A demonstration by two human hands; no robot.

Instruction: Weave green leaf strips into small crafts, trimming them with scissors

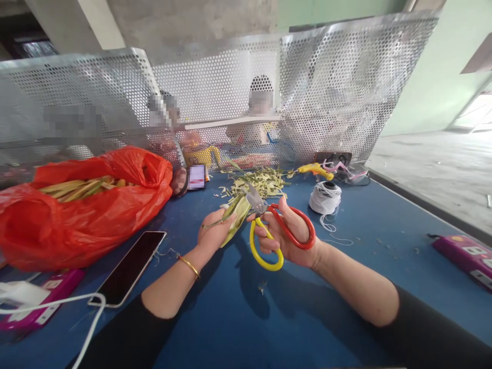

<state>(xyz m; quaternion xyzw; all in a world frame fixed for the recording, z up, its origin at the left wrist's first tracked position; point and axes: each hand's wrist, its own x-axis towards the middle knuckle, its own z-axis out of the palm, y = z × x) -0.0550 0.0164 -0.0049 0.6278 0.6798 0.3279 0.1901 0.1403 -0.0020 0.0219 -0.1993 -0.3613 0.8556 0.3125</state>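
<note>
My left hand (216, 230), with a gold bangle at the wrist, is closed around a bundle of green leaf strips (238, 215). In my right hand (294, 233) are scissors (303, 243) with one red and one yellow handle; fingers pass through the handle loops. The scissor blades point up and left, beside the upper part of the leaf strips. Just beyond the hands, a pile of green leaf clippings (265, 182) lies on the blue table (307, 312).
An open red plastic bag (88, 220) of dry strips stands left, near a phone (128, 269). White string (325, 199) and a yellow glue gun (315, 169) sit right. Behind a perforated metal screen (215, 77), people are partly visible. A purple box (467, 259) lies far right.
</note>
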